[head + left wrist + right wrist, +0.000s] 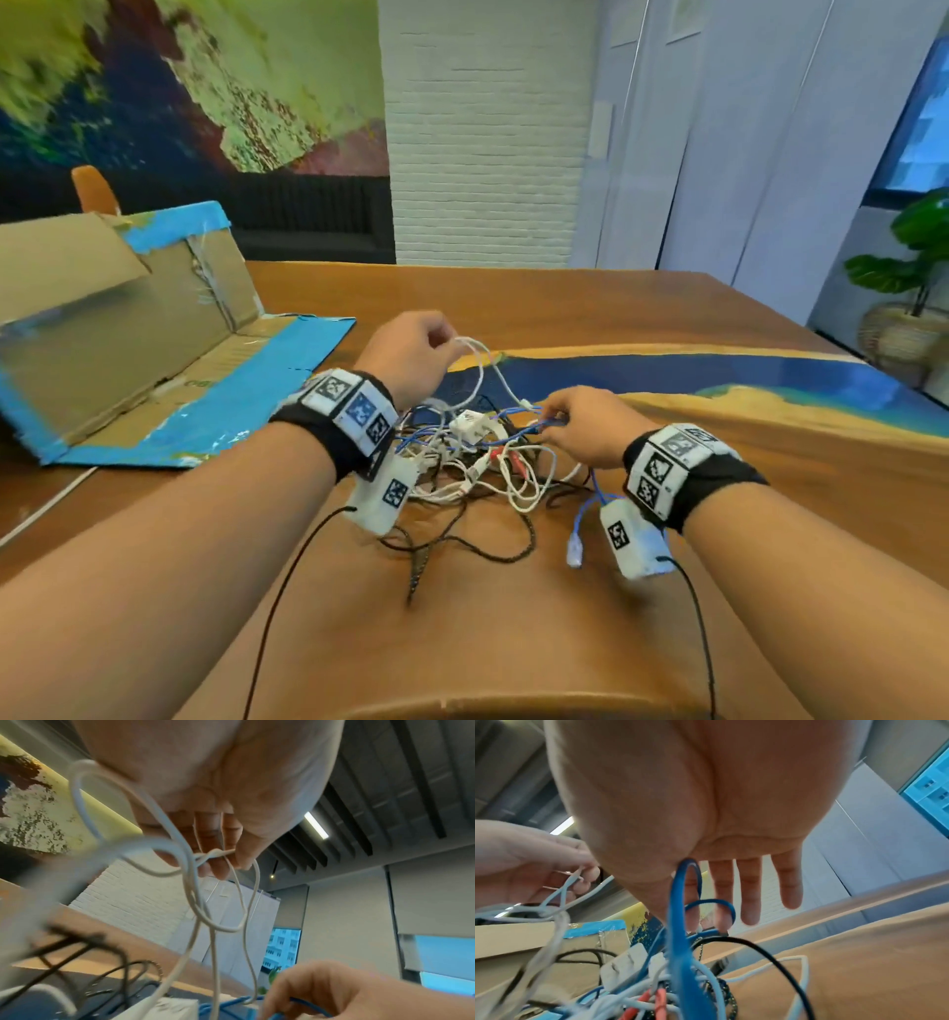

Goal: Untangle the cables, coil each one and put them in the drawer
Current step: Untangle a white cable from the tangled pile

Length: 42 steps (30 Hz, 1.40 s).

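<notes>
We see the left hand [411, 354] raised, grip pinched on a thin white cable [480, 370] lifted off the tangled cable heap [477, 462] mid wooden bench [642, 591]. Right hand [585, 426] grip clamped on a blue cable [534, 424] at the heap's edge. Open cardboard box [128, 329] lies left.

glossy wood table [667, 318], matt cardboard box [102, 318] w/ blue tape

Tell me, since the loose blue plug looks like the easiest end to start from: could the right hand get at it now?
Probably, once it lets go: the right hand pinches the blue cable, and the blue plug lies uncovered on the table near that wrist.
</notes>
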Available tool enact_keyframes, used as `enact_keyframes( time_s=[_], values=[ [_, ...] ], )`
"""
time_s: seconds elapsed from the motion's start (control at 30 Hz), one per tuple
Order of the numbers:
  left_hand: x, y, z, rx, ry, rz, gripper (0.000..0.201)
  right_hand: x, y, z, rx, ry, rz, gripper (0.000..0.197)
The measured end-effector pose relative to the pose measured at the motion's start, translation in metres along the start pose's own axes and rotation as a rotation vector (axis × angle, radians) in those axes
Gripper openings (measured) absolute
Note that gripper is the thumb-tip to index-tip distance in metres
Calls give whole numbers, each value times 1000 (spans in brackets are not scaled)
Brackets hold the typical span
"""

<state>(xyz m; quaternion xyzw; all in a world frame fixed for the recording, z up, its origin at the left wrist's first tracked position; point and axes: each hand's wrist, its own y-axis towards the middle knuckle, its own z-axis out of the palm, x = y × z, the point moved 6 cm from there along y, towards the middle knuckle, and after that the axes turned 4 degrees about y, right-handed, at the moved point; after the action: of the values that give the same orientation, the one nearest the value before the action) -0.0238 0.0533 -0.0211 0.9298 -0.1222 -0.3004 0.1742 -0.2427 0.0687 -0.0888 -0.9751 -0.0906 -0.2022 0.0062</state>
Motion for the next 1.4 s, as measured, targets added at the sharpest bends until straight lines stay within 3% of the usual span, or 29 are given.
enact_keyframes(
  time_s=[0.17,0.27,0.37,0.47,0.53,0.63,0.7,0.77,0.83,0.93,1.1,1.17,1.27,1.3,1.4],
  values=[
    [-30,4,1,-32,-202,1,24,21,7,-10,-135,264,-105,17],
    [-47,4,-1,-16,-322,36,27,33,4,-18,-259,514,-163,33],
    [-60,3,-5,31,-397,88,23,43,-2,-22,-212,838,-214,42],
    [-61,6,-10,37,-326,117,18,48,-1,-32,-252,960,-254,18],
    [-51,8,-12,50,-299,93,18,44,2,-35,-243,1086,-201,22],
    [-26,5,-10,0,-380,39,21,48,5,-25,-60,1298,-144,20],
    [-8,3,-5,-60,-474,-10,23,55,8,-10,41,1201,-158,24],
    [6,3,4,-60,-551,-44,25,60,13,2,-3,990,-202,31],
    [17,5,18,-1,-588,-44,29,56,19,10,-109,933,-185,20],
    [32,4,35,118,-537,-10,38,41,27,23,-168,1147,-94,7],
    [42,-12,63,247,-551,11,55,37,32,48,-102,1380,-92,14],
    [45,-17,67,256,-591,1,46,38,29,56,-21,1498,-129,15],
    [48,-21,62,228,-670,-36,17,40,22,61,107,1626,-227,47],
    [48,-23,60,224,-674,-33,12,41,19,61,110,1610,-248,48],
    [47,-29,56,204,-658,8,10,39,14,60,36,1591,-236,20]
  ],
)
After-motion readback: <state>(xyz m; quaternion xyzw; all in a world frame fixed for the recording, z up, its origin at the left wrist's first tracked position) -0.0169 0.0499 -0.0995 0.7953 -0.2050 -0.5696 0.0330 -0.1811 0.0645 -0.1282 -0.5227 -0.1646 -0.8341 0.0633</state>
